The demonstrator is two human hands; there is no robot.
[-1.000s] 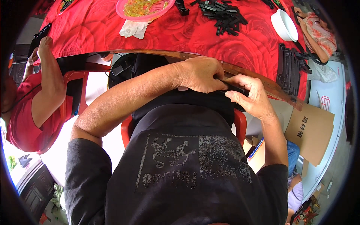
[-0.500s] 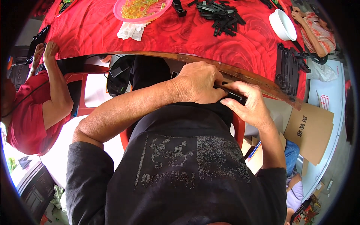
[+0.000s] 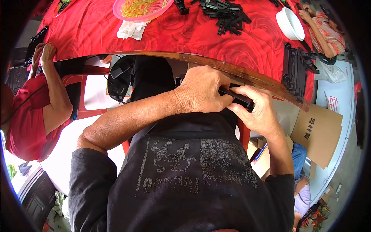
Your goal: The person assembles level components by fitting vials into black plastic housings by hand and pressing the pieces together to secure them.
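Note:
In front of my lap, just below the table edge, both hands grip a long black plastic piece (image 3: pixel 240 99). My left hand (image 3: pixel 205 89) is closed around it, knuckles up, and covers its middle. A dark end of what looks like the same piece pokes out beyond the left wrist. My right hand (image 3: pixel 258 108) pinches the other end between thumb and fingers. The left fingertips are hidden under the hand, so any small part in them cannot be made out.
On the red cloth-covered table (image 3: pixel 162 42) lie a pink basket (image 3: pixel 165 14) of yellow clear pieces, a white tissue (image 3: pixel 131 30), a pile of black strips (image 3: pixel 224 15), a white basin (image 3: pixel 290 24) and stacked black frames (image 3: pixel 295 71). Co-workers sit left and right. Cardboard (image 3: pixel 317 135) stands at right.
Both hands have tipped slightly and come a little nearer my body. More of the black piece shows between them. The grip is kept.

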